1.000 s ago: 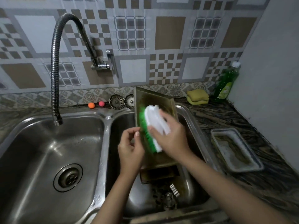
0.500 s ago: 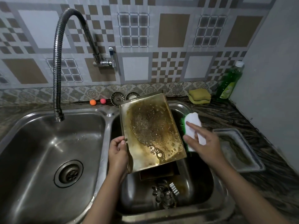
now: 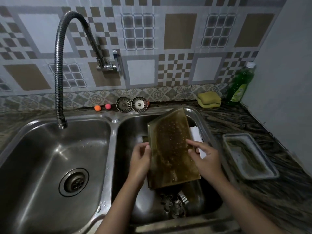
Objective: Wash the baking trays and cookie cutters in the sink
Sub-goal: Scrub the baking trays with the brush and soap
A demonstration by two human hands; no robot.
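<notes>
A brown-stained, soapy baking tray (image 3: 170, 149) stands tilted over the right sink basin (image 3: 128, 132). My left hand (image 3: 140, 162) holds its left edge. My right hand (image 3: 205, 156) grips a white scrubbing brush (image 3: 196, 137) at the tray's right edge, with the index finger lying on the tray's face. Most of the brush is hidden behind the tray. Metal cookie cutters (image 3: 173, 202) lie on the basin floor below the tray. A second, grey tray (image 3: 248, 156) with streaky residue rests on the counter to the right.
A flexible tap (image 3: 58, 68) hangs over the left basin (image 3: 50, 157) with its drain (image 3: 74, 182). Two strainers (image 3: 131, 104) and small balls (image 3: 97, 108) line the back ledge. Yellow sponges (image 3: 209, 98) and a green soap bottle (image 3: 240, 83) stand back right.
The tray has turned from facing me flat to a steeper tilt rightward. My right hand with the brush has moved from the tray's front to its right edge, behind it.
</notes>
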